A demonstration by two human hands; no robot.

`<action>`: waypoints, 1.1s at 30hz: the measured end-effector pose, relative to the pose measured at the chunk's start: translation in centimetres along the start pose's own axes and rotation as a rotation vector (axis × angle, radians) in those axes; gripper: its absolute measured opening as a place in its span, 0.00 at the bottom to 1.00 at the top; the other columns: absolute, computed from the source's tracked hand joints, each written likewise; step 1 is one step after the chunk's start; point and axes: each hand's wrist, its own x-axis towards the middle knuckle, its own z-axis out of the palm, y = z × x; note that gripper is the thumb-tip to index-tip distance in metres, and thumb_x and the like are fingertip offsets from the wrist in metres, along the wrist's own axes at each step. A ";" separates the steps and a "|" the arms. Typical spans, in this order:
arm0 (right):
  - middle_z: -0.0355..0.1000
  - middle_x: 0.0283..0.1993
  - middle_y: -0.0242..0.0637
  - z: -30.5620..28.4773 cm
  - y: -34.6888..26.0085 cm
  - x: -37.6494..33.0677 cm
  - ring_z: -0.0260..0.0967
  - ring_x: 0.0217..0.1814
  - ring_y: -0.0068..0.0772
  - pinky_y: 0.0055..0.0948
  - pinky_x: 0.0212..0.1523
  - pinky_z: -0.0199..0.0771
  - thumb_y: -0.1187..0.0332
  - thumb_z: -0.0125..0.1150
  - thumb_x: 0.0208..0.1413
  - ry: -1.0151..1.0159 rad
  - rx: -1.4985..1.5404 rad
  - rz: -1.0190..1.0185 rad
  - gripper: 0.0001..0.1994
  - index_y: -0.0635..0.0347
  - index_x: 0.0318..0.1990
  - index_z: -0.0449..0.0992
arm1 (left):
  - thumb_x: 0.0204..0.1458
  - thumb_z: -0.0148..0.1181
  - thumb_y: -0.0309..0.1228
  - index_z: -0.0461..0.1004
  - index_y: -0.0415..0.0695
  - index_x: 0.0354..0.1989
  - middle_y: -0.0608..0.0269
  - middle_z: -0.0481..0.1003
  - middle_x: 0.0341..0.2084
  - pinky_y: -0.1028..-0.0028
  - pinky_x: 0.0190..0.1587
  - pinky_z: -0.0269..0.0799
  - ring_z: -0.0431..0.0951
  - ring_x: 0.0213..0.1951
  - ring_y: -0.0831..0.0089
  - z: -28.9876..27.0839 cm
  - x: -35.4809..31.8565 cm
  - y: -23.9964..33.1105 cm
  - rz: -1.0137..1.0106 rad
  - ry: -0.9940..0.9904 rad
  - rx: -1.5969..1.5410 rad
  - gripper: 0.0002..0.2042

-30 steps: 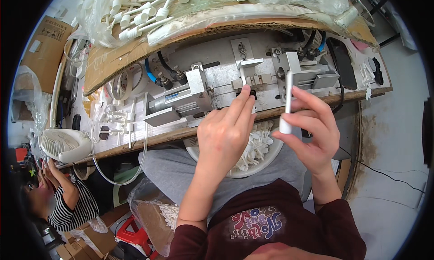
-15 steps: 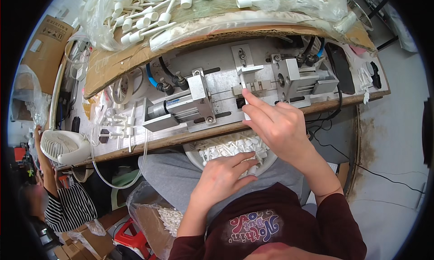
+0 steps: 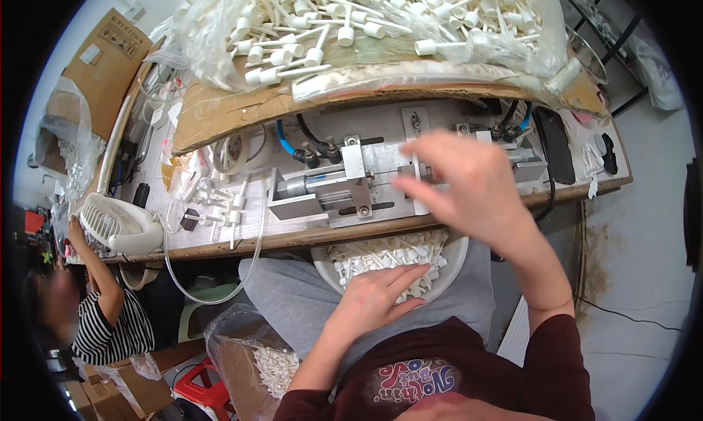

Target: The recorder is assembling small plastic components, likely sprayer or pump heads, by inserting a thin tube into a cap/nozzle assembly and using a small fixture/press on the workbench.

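Note:
My right hand (image 3: 472,187) hovers, slightly blurred, over the clamping jig on the bench. Its thumb and forefinger are apart, and no part shows between them. Behind it, the jig's centre and much of the right air cylinder (image 3: 529,165) are hidden. The left air cylinder (image 3: 296,187) and its metal block (image 3: 359,176) are in plain sight. Over the near side of a white bowl (image 3: 460,263) on my lap rests my left hand (image 3: 373,296), fingers stretched out and touching the white stemmed caps (image 3: 381,252) inside. No cap is gripped in it.
A large heap of white stemmed caps (image 3: 351,29) lies on a cardboard shelf (image 3: 220,113) above the jig. To the left are loose white parts (image 3: 212,205), a clear hose (image 3: 168,263) and a small fan (image 3: 121,223). A phone (image 3: 554,146) lies right. Another person (image 3: 113,326) works far left.
My right hand has come up and away from the jig, its fingers parting from the white piece they pinched there. The left hand stays at the bowl. The whole view has shifted.

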 end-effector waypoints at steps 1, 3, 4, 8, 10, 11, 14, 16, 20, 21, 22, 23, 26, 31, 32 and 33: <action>0.77 0.35 0.38 0.1 0.3 2.0 0.76 0.35 0.42 0.36 0.37 0.76 0.62 0.71 0.48 0.105 0.036 -0.043 0.14 0.58 0.38 0.77 | 0.47 0.72 0.39 0.76 0.48 0.56 0.60 0.81 0.39 0.67 0.38 0.79 0.83 0.37 0.62 0.2 -0.5 -0.2 -0.020 0.002 0.003 0.26; 0.78 0.39 0.41 0.0 0.8 6.3 0.76 0.42 0.47 0.41 0.44 0.76 0.60 0.69 0.52 0.154 0.062 0.006 0.16 0.59 0.44 0.79 | 0.48 0.71 0.39 0.75 0.49 0.58 0.60 0.81 0.38 0.68 0.38 0.79 0.83 0.37 0.63 0.6 -1.5 -0.6 -0.039 -0.001 0.007 0.27; 0.78 0.43 0.41 0.2 2.0 8.5 0.75 0.44 0.40 0.38 0.44 0.76 0.56 0.70 0.51 0.165 0.019 -0.007 0.20 0.60 0.46 0.79 | 0.48 0.71 0.39 0.74 0.49 0.58 0.60 0.81 0.38 0.68 0.38 0.79 0.83 0.37 0.63 0.8 -1.6 -0.6 -0.040 -0.014 0.010 0.27; 0.74 0.57 0.48 3.7 8.2 16.8 0.69 0.61 0.45 0.40 0.59 0.70 0.42 0.73 0.42 0.038 0.027 0.186 0.40 0.66 0.56 0.75 | 0.50 0.69 0.39 0.74 0.50 0.59 0.62 0.81 0.38 0.69 0.38 0.80 0.83 0.35 0.63 2.2 -2.5 -1.3 -0.025 0.010 0.026 0.26; 0.72 0.59 0.54 5.3 10.0 19.0 0.67 0.64 0.50 0.41 0.62 0.68 0.40 0.73 0.38 -0.096 -0.097 0.249 0.46 0.68 0.60 0.72 | 0.51 0.68 0.38 0.74 0.51 0.59 0.63 0.81 0.38 0.69 0.37 0.80 0.83 0.34 0.63 2.9 -3.1 -1.9 -0.019 0.032 0.022 0.25; 0.71 0.60 0.57 5.3 10.2 19.9 0.67 0.64 0.52 0.41 0.63 0.67 0.41 0.72 0.38 -0.202 -0.180 0.273 0.47 0.69 0.60 0.71 | 0.52 0.68 0.37 0.74 0.51 0.59 0.63 0.81 0.38 0.68 0.37 0.80 0.83 0.34 0.63 3.0 -3.3 -2.0 -0.018 0.026 0.016 0.25; 0.76 0.50 0.61 6.9 11.1 21.0 0.75 0.55 0.52 0.45 0.53 0.76 0.43 0.70 0.37 -0.151 -0.233 0.270 0.41 0.75 0.49 0.74 | 0.52 0.66 0.38 0.72 0.50 0.61 0.62 0.80 0.37 0.67 0.34 0.80 0.82 0.34 0.64 3.6 -3.9 -2.8 -0.018 -0.011 0.007 0.26; 0.75 0.51 0.61 6.6 9.7 21.1 0.75 0.55 0.53 0.46 0.54 0.76 0.45 0.66 0.44 -0.231 -0.229 0.316 0.36 0.73 0.50 0.74 | 0.53 0.65 0.39 0.71 0.50 0.62 0.62 0.80 0.37 0.67 0.34 0.79 0.82 0.33 0.64 4.1 -4.4 -3.5 0.002 0.013 0.033 0.26; 0.75 0.53 0.57 6.1 7.9 20.5 0.74 0.56 0.54 0.47 0.54 0.75 0.51 0.58 0.54 -0.303 -0.403 0.333 0.28 0.71 0.51 0.73 | 0.55 0.63 0.40 0.69 0.50 0.63 0.62 0.79 0.36 0.66 0.33 0.78 0.82 0.33 0.63 4.5 -4.4 -4.0 0.059 0.071 0.040 0.26; 0.75 0.54 0.56 6.1 8.0 20.3 0.74 0.56 0.54 0.47 0.55 0.74 0.53 0.57 0.55 -0.311 -0.421 0.300 0.27 0.70 0.52 0.72 | 0.55 0.63 0.40 0.69 0.50 0.63 0.62 0.79 0.36 0.65 0.32 0.78 0.82 0.33 0.62 4.6 -4.4 -4.0 0.051 0.060 0.051 0.26; 0.74 0.54 0.55 6.1 8.4 20.2 0.73 0.56 0.54 0.48 0.55 0.74 0.54 0.56 0.56 -0.319 -0.442 0.270 0.26 0.69 0.53 0.71 | 0.55 0.62 0.40 0.69 0.50 0.63 0.62 0.79 0.35 0.65 0.32 0.78 0.81 0.32 0.62 4.7 -4.4 -4.0 0.046 0.047 0.060 0.26; 0.74 0.55 0.54 6.1 8.8 19.9 0.73 0.57 0.54 0.48 0.55 0.74 0.55 0.56 0.57 -0.327 -0.462 0.241 0.26 0.69 0.54 0.70 | 0.55 0.62 0.40 0.69 0.50 0.63 0.62 0.78 0.34 0.64 0.32 0.78 0.81 0.32 0.62 4.8 -4.5 -4.0 0.040 0.033 0.067 0.26; 0.72 0.54 0.55 5.7 9.9 18.6 0.72 0.56 0.56 0.50 0.54 0.73 0.60 0.54 0.58 -0.265 -0.419 0.147 0.21 0.66 0.53 0.68 | 0.56 0.62 0.41 0.69 0.50 0.63 0.62 0.77 0.33 0.63 0.31 0.77 0.81 0.32 0.61 5.1 -4.6 -4.0 0.055 0.037 0.087 0.26; 0.73 0.51 0.55 5.9 8.6 16.5 0.71 0.53 0.58 0.53 0.51 0.72 0.64 0.50 0.62 -0.134 -0.460 0.099 0.13 0.64 0.47 0.68 | 0.54 0.63 0.40 0.70 0.47 0.60 0.60 0.77 0.32 0.62 0.33 0.76 0.81 0.33 0.59 4.8 -5.1 -3.1 0.038 0.028 0.090 0.25; 0.73 0.49 0.56 5.7 8.9 16.4 0.72 0.53 0.59 0.53 0.51 0.72 0.64 0.50 0.62 -0.125 -0.451 0.084 0.13 0.65 0.47 0.69 | 0.53 0.64 0.40 0.70 0.46 0.59 0.59 0.77 0.32 0.62 0.34 0.76 0.81 0.33 0.58 4.7 -5.1 -2.9 0.032 0.010 0.085 0.26; 0.73 0.48 0.56 5.5 9.1 16.5 0.72 0.52 0.60 0.54 0.51 0.71 0.63 0.50 0.62 -0.116 -0.441 0.069 0.13 0.65 0.46 0.69 | 0.54 0.63 0.41 0.70 0.47 0.60 0.60 0.77 0.31 0.62 0.33 0.76 0.81 0.32 0.59 4.9 -5.2 -2.9 0.041 0.024 0.095 0.25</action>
